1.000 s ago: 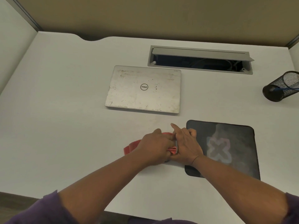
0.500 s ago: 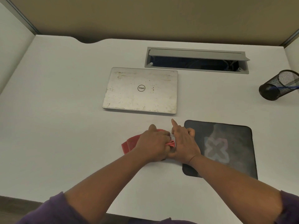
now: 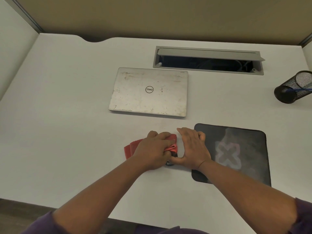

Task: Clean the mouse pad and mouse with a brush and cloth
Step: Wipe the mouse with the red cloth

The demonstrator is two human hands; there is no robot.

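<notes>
two hands [image 3: 152, 149] [image 3: 194, 147] meeting left of mouse pad [image 3: 239, 149], left gripping red cloth [image 3: 133, 147]

Office cubicle: partitioned desk [image 3: 67, 115], laptop [image 3: 148, 92], cable hatch [image 3: 207, 60]

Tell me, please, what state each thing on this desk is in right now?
laptop: closed, lying flat.
cable hatch: lid raised, open.
red cloth: bunched, gripped by left hand.
mouse: mostly hidden between hands.
right hand: steadying the mouse.
mouse pad: flat.
</notes>
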